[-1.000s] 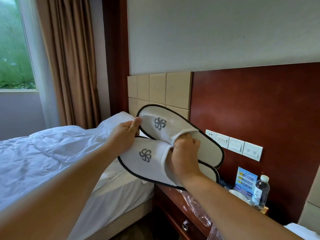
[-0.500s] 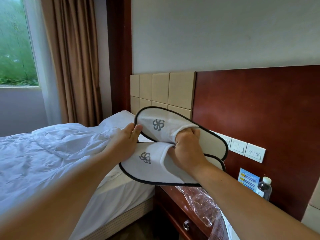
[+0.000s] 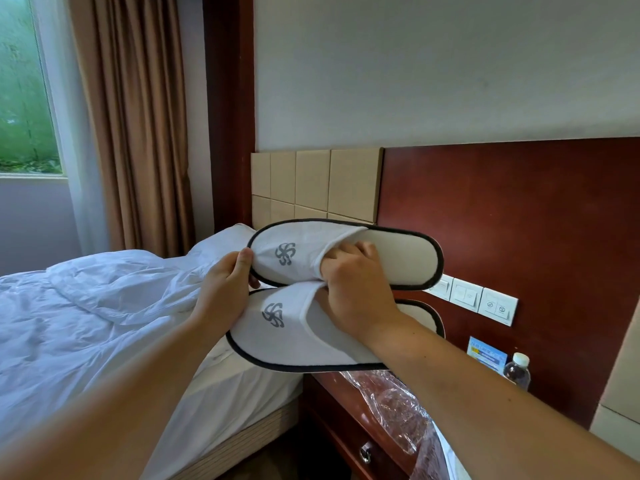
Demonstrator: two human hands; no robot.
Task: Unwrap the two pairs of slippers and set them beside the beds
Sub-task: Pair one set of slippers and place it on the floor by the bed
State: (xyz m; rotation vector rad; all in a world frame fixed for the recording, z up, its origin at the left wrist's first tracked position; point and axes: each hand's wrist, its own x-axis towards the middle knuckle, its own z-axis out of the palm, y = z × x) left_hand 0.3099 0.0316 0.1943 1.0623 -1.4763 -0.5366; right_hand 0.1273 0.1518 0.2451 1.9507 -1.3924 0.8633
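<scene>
Nearest, crumpled clear plastic wrap (image 3: 398, 407) lies on the counter (image 3: 341, 420), its right end cut off behind the right forearm. Above the counter's left edge two white slippers are held stacked, toes toward the bed (image 3: 69, 323) left of the counter. The right hand (image 3: 353, 292) has its fingers tucked into the upper slipper (image 3: 398, 258), tips hidden, clamped on both and covering the lower slipper (image 3: 294, 341) at mid-length. The left hand (image 3: 225, 292) pinches the upper slipper's toe, thumb on top, fingers hidden behind. At the counter's back stand a water bottle (image 3: 516, 370) and a card (image 3: 486, 355), their bases hidden by the arm.

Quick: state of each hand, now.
Left hand: pinches the upper slipper, toe end.
Right hand: fingers curled inside the upper slipper, over the lower slipper.
</scene>
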